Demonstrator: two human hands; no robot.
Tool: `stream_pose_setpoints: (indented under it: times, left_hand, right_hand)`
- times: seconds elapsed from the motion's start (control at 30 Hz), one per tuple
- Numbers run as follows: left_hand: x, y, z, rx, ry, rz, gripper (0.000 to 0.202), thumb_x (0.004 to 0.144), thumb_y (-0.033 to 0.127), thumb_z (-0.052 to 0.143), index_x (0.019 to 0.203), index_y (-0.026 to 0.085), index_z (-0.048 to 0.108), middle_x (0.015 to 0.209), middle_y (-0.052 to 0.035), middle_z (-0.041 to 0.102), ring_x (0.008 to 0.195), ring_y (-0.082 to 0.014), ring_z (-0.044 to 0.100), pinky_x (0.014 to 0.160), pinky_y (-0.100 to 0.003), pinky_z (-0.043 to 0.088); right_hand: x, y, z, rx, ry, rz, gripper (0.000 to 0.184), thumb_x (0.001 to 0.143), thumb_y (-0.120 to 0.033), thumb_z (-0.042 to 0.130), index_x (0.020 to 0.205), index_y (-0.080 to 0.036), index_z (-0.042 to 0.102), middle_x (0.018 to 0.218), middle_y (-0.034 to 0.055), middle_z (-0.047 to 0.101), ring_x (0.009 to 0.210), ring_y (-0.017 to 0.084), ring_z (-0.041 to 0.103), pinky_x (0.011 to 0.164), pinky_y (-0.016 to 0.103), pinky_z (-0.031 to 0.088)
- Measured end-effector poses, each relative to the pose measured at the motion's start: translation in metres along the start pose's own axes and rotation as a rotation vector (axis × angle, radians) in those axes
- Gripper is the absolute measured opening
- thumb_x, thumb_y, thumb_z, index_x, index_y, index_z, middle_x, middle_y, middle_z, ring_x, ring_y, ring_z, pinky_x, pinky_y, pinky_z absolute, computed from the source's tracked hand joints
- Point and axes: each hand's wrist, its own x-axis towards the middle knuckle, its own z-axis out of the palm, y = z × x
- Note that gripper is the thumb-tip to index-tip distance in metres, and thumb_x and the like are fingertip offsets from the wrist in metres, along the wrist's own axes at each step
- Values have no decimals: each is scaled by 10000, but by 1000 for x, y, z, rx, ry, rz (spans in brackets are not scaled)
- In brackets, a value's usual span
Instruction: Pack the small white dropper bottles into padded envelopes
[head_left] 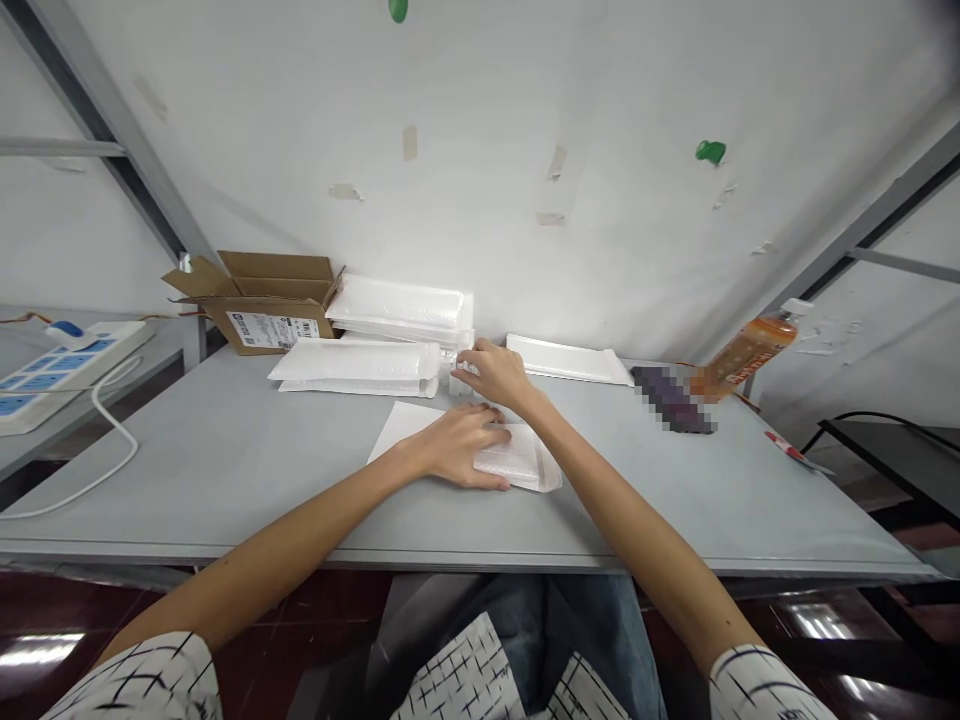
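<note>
On the grey counter (225, 490) I see my two hands working close together. My left hand (457, 445) is open and lies palm down, not clenched, and its fingers (491, 425) rest on a small white pouch (511, 462). This pouch lies in the middle of the counter, on a white sheet (405, 428) that reaches out past the hand on the left side. My right hand (495, 372) is farther forward, and its fingers (466, 358) are bent over a small white piece (459, 378); I cannot tell if the hand really grasps this piece or only touches it. Just behind my hands lies a white foam bag (356, 362), and a second one (397, 308) lies behind it. Another foam bag (566, 360) lies to the right of my right hand. An open cardboard box (255, 300) stands at the back left of the counter. At the right side, an orange bottle (750, 345) lies tilted beside a dark object (671, 398), which is too blurred to tell.
</note>
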Motion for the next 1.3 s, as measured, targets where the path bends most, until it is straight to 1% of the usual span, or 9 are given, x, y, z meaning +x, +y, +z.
stream_pose_setpoints:
  times: [0.1, 0.43, 0.57, 0.67, 0.8, 0.97, 1.13, 1.2, 1.3]
  left_hand:
    - [0, -1, 1, -3, 3, 1, 625, 788, 677, 616, 1124, 154, 678, 1196, -137, 643, 1085, -313, 599, 953, -424, 452]
    - [-1, 0, 1, 5, 4, -22, 632, 782, 686, 616, 1137, 167, 679, 1186, -138, 646, 1076, -314, 596, 947, -427, 450]
    - [-1, 2, -2, 3, 3, -11, 629, 786, 680, 617, 1128, 156, 681, 1177, -147, 641, 1073, -313, 596, 946, -424, 453]
    - [-1, 4, -3, 7, 6, 0, 605, 797, 665, 614, 1109, 151, 684, 1212, -160, 621, 1078, -315, 597, 946, -429, 457]
    - [-1, 2, -4, 7, 17, 11, 559, 807, 649, 608, 1074, 164, 687, 1238, -157, 612, 1060, -306, 601, 923, -427, 471]
    - [-2, -7, -8, 14, 54, -51, 558, 822, 627, 602, 1131, 166, 665, 1225, -145, 617, 1065, -299, 597, 895, -407, 478]
    - [-3, -12, -7, 30, 43, -119, 512, 839, 601, 597, 1121, 179, 670, 1237, -137, 607, 1080, -298, 590, 894, -406, 478]
    - [-3, -12, -5, 38, 26, -125, 515, 839, 600, 600, 1129, 181, 672, 1242, -136, 605, 1095, -305, 585, 910, -418, 475]
    - [-3, -12, -3, 21, 16, -145, 547, 842, 619, 586, 1163, 183, 668, 1271, -136, 590, 1138, -314, 568, 943, -427, 471]
  right_hand:
    - [2, -1, 2, 10, 3, 3, 323, 1004, -396, 440, 1125, -246, 698, 1081, 80, 650, 885, 199, 629, 632, 273, 355]
    - [-7, 5, 0, 137, 22, -34, 253, 954, -213, 508, 932, -164, 755, 966, 87, 659, 831, 174, 596, 631, 266, 334]
    - [-23, 20, -4, 248, 88, -23, 224, 924, -177, 538, 890, -143, 756, 907, 86, 652, 779, 164, 584, 679, 263, 386]
    - [-41, 44, -8, 364, 221, 9, 204, 904, -193, 561, 843, -150, 751, 842, 71, 648, 725, 161, 582, 706, 276, 432]
    - [-73, 79, -7, 467, 423, 140, 220, 893, -303, 568, 833, -183, 742, 816, 70, 653, 693, 181, 588, 658, 310, 475]
    - [-108, 113, 4, 582, 550, 330, 297, 840, -434, 591, 759, -184, 729, 808, 75, 662, 627, 172, 567, 589, 315, 463]
    - [-127, 134, 11, 805, 532, 548, 328, 757, -462, 656, 779, -144, 731, 684, 43, 629, 485, 126, 484, 474, 287, 393]
    - [-131, 138, 11, 865, 511, 593, 340, 735, -462, 675, 780, -131, 735, 616, 25, 599, 459, 115, 460, 455, 279, 380]
    - [-135, 139, 10, 932, 505, 644, 334, 711, -449, 696, 777, -125, 742, 613, 33, 611, 492, 122, 480, 448, 266, 386]
